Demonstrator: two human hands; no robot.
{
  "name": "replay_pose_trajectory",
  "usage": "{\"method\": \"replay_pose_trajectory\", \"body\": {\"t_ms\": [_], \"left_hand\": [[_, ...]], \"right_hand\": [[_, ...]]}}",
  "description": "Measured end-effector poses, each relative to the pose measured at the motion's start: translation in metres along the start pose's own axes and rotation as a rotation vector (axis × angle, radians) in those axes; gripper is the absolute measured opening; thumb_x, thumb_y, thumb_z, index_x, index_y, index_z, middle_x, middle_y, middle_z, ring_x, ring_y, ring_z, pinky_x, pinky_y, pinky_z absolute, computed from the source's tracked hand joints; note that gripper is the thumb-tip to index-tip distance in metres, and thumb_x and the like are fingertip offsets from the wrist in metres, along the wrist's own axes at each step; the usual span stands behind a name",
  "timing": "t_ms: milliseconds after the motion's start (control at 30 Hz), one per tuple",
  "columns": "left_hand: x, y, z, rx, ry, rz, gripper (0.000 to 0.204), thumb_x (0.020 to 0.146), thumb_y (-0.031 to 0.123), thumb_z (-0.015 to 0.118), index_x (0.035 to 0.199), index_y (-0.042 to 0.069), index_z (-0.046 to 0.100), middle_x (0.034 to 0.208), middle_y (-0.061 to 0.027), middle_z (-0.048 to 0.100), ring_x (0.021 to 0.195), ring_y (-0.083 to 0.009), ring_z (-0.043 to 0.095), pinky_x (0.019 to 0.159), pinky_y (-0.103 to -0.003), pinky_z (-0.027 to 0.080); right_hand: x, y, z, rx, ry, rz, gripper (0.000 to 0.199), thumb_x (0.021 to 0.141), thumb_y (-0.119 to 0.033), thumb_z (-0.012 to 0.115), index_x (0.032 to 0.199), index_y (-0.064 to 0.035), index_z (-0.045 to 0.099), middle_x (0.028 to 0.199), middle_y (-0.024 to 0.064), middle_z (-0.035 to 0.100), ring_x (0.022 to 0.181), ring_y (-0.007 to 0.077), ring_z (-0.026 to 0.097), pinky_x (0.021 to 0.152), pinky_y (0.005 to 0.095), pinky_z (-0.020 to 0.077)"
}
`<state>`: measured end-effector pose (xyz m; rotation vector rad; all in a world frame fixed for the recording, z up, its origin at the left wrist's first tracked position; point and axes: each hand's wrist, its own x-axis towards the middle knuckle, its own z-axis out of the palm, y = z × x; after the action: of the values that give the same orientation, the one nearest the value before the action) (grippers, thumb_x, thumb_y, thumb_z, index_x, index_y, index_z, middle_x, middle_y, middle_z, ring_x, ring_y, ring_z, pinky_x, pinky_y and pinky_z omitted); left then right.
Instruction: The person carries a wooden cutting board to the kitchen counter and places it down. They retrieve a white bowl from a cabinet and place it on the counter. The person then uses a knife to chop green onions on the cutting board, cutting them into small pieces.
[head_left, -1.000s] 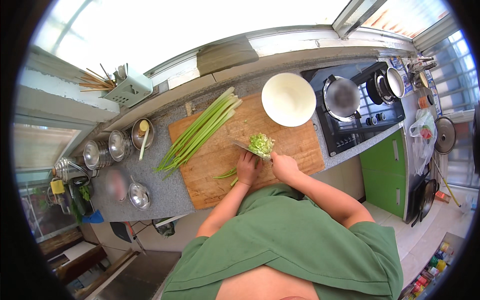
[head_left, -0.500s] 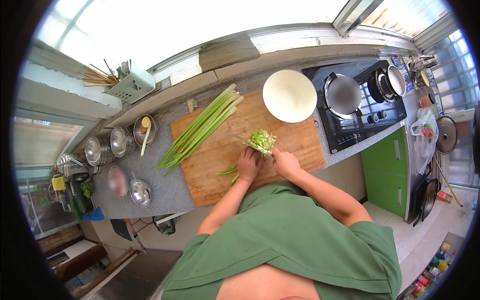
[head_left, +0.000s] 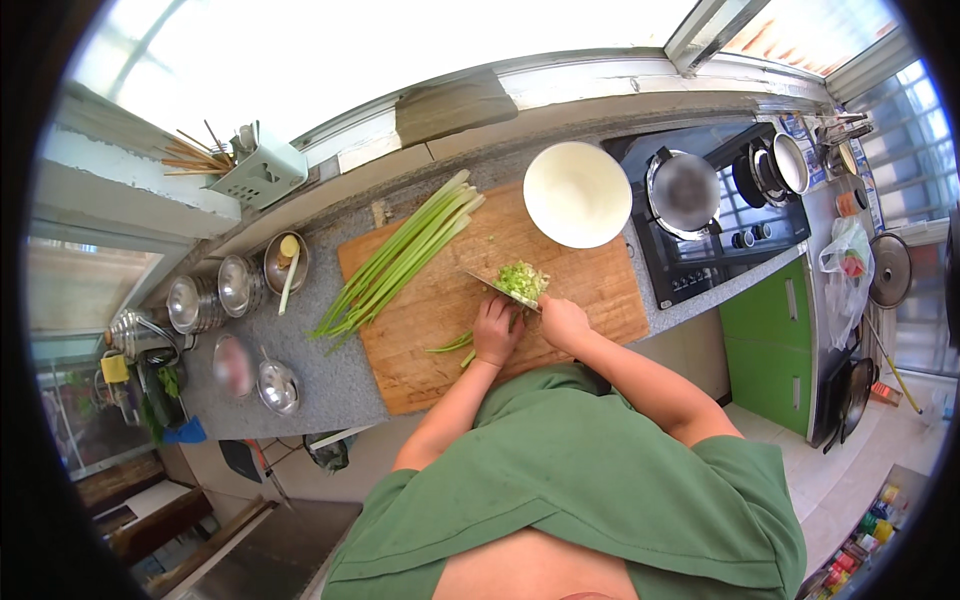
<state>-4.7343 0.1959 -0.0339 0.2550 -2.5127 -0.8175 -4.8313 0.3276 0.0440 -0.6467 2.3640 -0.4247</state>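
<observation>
Head view showed a person in a green top standing at a counter (head_left: 330,385), working on a wooden board (head_left: 600,290). The right hand (head_left: 562,322) was closed round the handle of a knife (head_left: 497,289), whose blade ran out to the left across the board. The left hand (head_left: 497,332) lay curled, knuckles up, pressing down a few green stalks (head_left: 452,345) whose loose ends trailed toward the lower left. Both hands were close together, almost touching, at the near middle of the board.

Progress, as judged: a small heap of chopped greens (head_left: 523,279) sat just beyond the blade, so some cutting was done. That heap was modest. A long bundle of uncut stalks (head_left: 400,260) lay diagonally across the far left of the board, well apart from both hands, its tips overhanging the counter. Most of the work therefore appeared to remain (the bundle far outweighed the heap).

An empty white bowl (head_left: 577,193) stood at the board's far right corner, near the heap. A hob (head_left: 700,270) with a lidded pan (head_left: 684,190) lay to the right; steel bowls (head_left: 225,290) stood on the counter to the left.
</observation>
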Motion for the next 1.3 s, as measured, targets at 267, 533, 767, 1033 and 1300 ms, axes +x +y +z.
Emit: {"method": "replay_pose_trajectory", "body": {"t_ms": [267,533,767,1033,1300], "left_hand": [[-0.001,-0.002,-0.001,0.016,-0.013,-0.008,0.019,0.07,0.011,0.069,0.088,0.008,0.065,0.102,-0.0083,0.06,0.102,-0.0306,0.056,0.084,-0.04,0.051],[-0.003,-0.003,0.001,0.0,-0.008,-0.013,0.017,0.071,0.012,0.071,0.086,0.009,0.065,0.098,-0.0099,0.061,0.101,-0.0328,0.056,0.083,-0.042,0.05],[-0.002,0.0,0.001,0.009,0.007,0.004,0.016,0.071,0.011,0.071,0.085,0.008,0.065,0.1,-0.0103,0.061,0.1,-0.0334,0.056,0.083,-0.042,0.05],[-0.003,-0.002,-0.001,0.019,-0.018,-0.001,0.019,0.071,0.013,0.07,0.089,0.008,0.065,0.1,-0.01,0.06,0.102,-0.0329,0.055,0.085,-0.042,0.05],[-0.003,-0.002,-0.001,-0.011,0.009,0.005,0.02,0.071,0.011,0.069,0.089,0.007,0.064,0.101,-0.0096,0.06,0.103,-0.0321,0.056,0.086,-0.042,0.05]], "right_hand": [[-0.01,0.008,0.004,0.064,0.081,-0.084,0.021,0.083,-0.012,0.053,0.102,-0.0078,0.061,0.082,0.0236,0.067,0.082,0.0421,0.064,0.074,0.0537,0.0495],[-0.014,0.003,-0.006,0.026,0.0,-0.025,0.022,0.082,-0.01,0.052,0.102,-0.0064,0.061,0.085,0.0234,0.067,0.084,0.0426,0.064,0.075,0.0533,0.0498],[-0.004,-0.004,0.004,-0.003,-0.01,0.008,0.021,0.081,-0.008,0.052,0.1,-0.0062,0.061,0.087,0.0234,0.067,0.085,0.0429,0.064,0.075,0.0531,0.0501],[-0.01,0.007,0.009,0.073,0.079,-0.075,0.02,0.081,-0.013,0.055,0.101,-0.0092,0.06,0.084,0.0242,0.066,0.081,0.0432,0.064,0.073,0.0542,0.0498],[-0.018,0.001,-0.009,0.075,0.04,-0.059,0.022,0.081,-0.012,0.053,0.101,-0.0076,0.062,0.084,0.0249,0.067,0.083,0.043,0.064,0.075,0.0542,0.0496]]}}
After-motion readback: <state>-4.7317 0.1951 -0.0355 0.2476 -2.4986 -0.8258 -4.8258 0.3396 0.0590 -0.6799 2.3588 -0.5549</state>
